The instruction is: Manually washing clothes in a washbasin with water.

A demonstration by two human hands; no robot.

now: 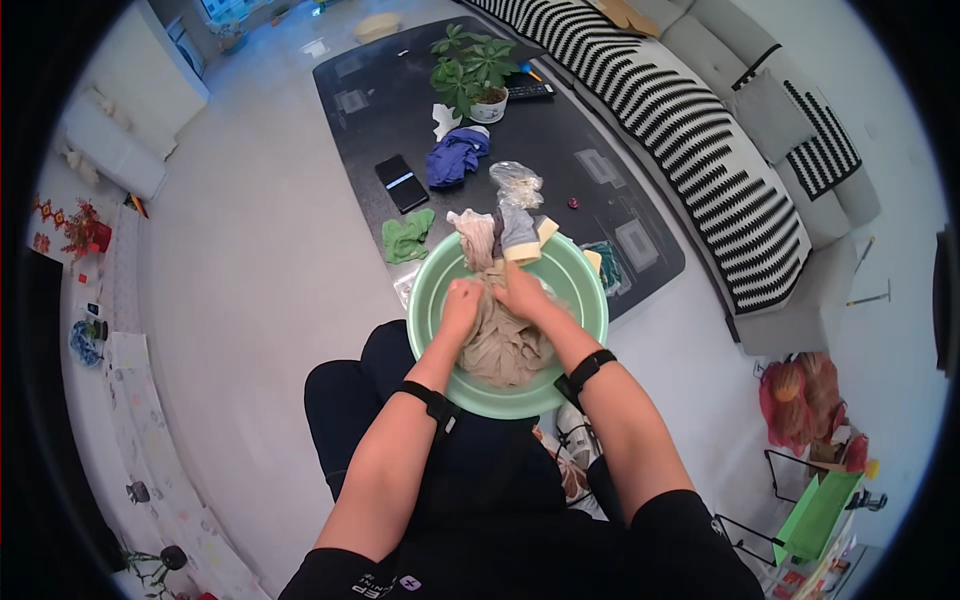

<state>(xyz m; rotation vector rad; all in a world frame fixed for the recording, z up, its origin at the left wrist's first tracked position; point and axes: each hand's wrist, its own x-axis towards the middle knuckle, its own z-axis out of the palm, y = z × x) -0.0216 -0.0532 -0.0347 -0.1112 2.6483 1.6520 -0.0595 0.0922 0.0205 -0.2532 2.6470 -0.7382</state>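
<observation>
Beige cloth (pixel 507 352) in basin (pixel 500 404): hand positions

The person sits at the near side of the green basin. The beige cloth lies bunched inside it. Left hand (pixel 461 303): in the left half of the basin, fingers curled closed on the cloth. Right hand (pixel 524 292): in the far half of the basin, on the cloth; its fingertips are partly hidden, and from where I stand I cannot tell whether they pinch the fabric or only press on it.

A pink cloth (pixel 474 236) and a grey cloth (pixel 518 228) lie at the basin's far rim. Just beside the basin, far left, is a green cloth (pixel 408 236). Farther beyond the basin, on the dark table (pixel 560 130), are a phone (pixel 402 184), a purple cloth (pixel 458 158) and a plant (pixel 470 75).
</observation>
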